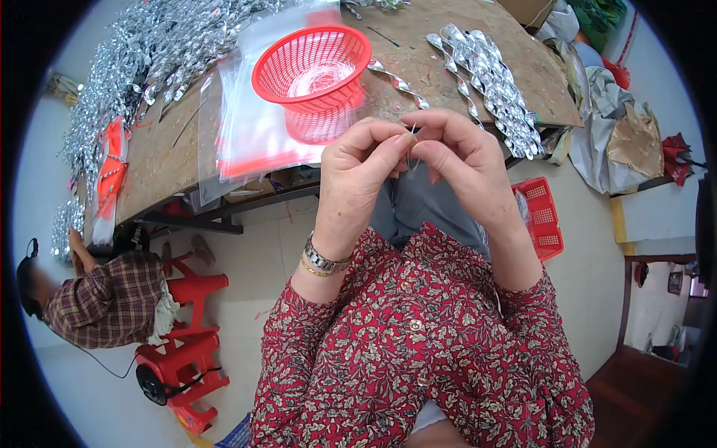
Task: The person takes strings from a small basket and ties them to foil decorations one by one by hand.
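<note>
Both hands are raised close together in front of the table edge. My left hand [360, 168] has its thumb and forefinger pinched on a thin pale thread [414, 128]. My right hand [467, 160] also pinches at the thread, its fingertips almost touching the left ones. Just beyond them stands a red mesh basket [314, 67] with a coil of clear thread [321, 78] inside. It rests on a stack of clear plastic bags [250, 127] with red edges. A twisted silver strip [399, 81] lies right of the basket.
Silver twisted strips [489, 86] lie in a bundle at the table's right. A large silver tinsel pile [142, 56] covers the left. A red crate [541, 220] is on the floor at right. Red stools [187, 366] and a seated person [108, 299] are at left.
</note>
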Demonstrator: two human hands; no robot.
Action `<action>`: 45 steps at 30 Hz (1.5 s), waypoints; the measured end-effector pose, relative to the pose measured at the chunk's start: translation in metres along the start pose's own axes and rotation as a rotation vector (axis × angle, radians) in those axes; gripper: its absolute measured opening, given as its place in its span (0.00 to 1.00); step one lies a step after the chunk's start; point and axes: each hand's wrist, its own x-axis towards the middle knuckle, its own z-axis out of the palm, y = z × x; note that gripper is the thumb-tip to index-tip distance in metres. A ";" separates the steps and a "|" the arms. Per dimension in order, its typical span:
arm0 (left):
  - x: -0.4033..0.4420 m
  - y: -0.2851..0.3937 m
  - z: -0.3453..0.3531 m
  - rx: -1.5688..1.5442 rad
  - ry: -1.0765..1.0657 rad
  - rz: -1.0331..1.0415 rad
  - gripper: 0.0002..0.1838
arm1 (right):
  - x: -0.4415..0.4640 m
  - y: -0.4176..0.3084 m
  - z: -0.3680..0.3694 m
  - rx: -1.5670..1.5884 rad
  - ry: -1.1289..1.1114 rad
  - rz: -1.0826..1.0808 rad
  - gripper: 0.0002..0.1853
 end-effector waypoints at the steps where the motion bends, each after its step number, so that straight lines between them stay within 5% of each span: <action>1: 0.000 0.000 0.000 0.022 -0.010 0.012 0.05 | 0.001 0.000 -0.002 -0.042 -0.006 -0.003 0.14; 25: 0.004 0.004 0.004 0.283 -0.075 0.204 0.04 | 0.025 -0.038 -0.028 -0.732 -0.175 -0.530 0.03; 45: 0.032 0.018 0.019 0.024 -0.175 0.300 0.08 | 0.042 -0.068 -0.039 -0.223 -0.152 -0.187 0.03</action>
